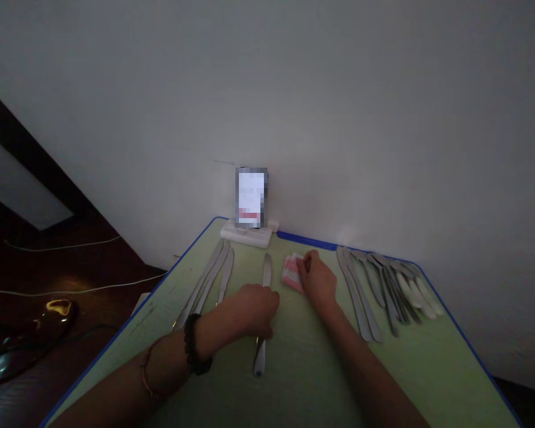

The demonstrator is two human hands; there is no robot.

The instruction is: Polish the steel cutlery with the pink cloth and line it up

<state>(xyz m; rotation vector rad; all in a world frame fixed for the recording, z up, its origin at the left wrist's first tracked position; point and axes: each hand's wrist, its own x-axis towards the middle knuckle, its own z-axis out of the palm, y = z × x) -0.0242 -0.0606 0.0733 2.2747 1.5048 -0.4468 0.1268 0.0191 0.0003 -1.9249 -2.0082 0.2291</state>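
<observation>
Near the middle of the table lies a table knife (267, 267), its blade pointing toward the wall. My left hand (254, 309) is closed over the knife's middle, which it hides; the blade and the handle end show on either side. To the right, the fingers of my right hand (318, 279) pinch the edge of a folded pink and white cloth (292, 274). Several more table knives (211, 273) lie side by side left of my left hand. Beyond my right hand are two knives (359, 297) and a group of spoons and other cutlery (390, 291), some with white handles.
A phone (251, 199) with a lit, blurred screen stands on a white base (246, 233) against the wall (361, 119). The pale green table (294, 380) has a blue edge. On the dark floor at left, white cables (80, 292) run past a shiny object (59, 308).
</observation>
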